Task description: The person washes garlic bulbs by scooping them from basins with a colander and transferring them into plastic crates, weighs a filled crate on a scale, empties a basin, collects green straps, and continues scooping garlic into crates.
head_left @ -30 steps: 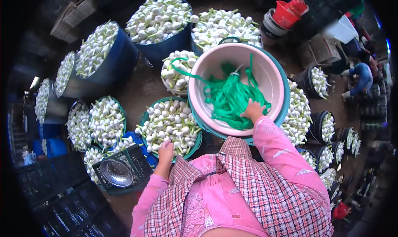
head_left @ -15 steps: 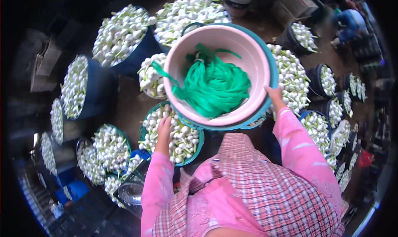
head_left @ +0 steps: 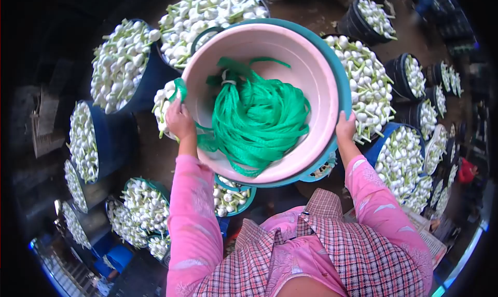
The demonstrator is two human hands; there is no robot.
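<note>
- My only view comes from a camera worn on the person's head, looking steeply down over the pink sleeves.
- It sits close above the pink basin (head_left: 311, 84), which fills the centre.
- The fisheye lens bends tubs of white flower buds (head_left: 122, 63) around dark, rounded edges.
</note>
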